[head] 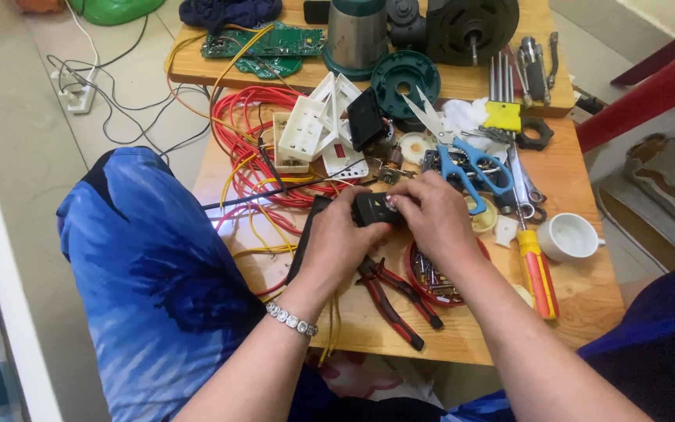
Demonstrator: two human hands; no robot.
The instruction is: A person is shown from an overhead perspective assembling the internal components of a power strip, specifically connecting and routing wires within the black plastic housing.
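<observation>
Both my hands meet over a low wooden table. My left hand and my right hand together grip a small black boxy part, with fingers wrapped around its sides. A silver bracelet sits on my left wrist. Under my hands lie red-handled pliers and a round red dish of small metal bits. Blue-handled scissors lie just beyond my right hand.
Red and yellow wires tangle at the table's left. White plastic housings, a red-yellow screwdriver, a white cup, a green circuit board, a metal cylinder and a black motor crowd the surface. My blue-clad knee is at left.
</observation>
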